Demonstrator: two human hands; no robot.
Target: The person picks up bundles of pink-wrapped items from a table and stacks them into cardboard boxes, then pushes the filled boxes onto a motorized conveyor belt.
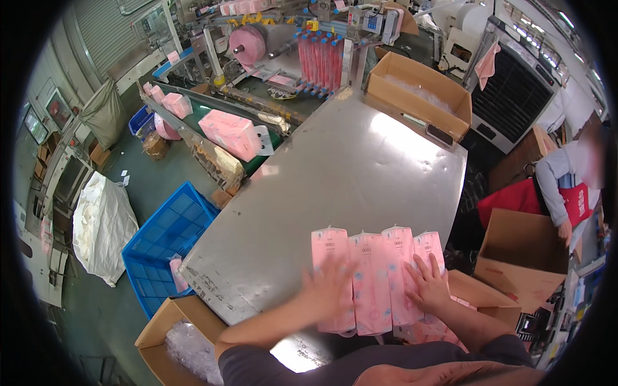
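Observation:
A row of several pink tissue packs (372,283) lies side by side near the front of the metal table. My left hand (329,283) is over the leftmost pack, blurred by motion, its fingers looking stretched out and apart. At the other end of the row, my right hand (427,283) lies with spread fingers across the two rightmost packs. More pink packs (434,331) show partly under my right forearm, beside an open cardboard box (479,293).
Beyond the metal table (309,186), a conveyor carries a large pink bundle (230,134). A blue crate (154,248) stands left. Cardboard boxes with clear plastic stand at the far right (418,83) and near left (158,328). At right, a person in a red apron (573,202) is beside another open box (524,251).

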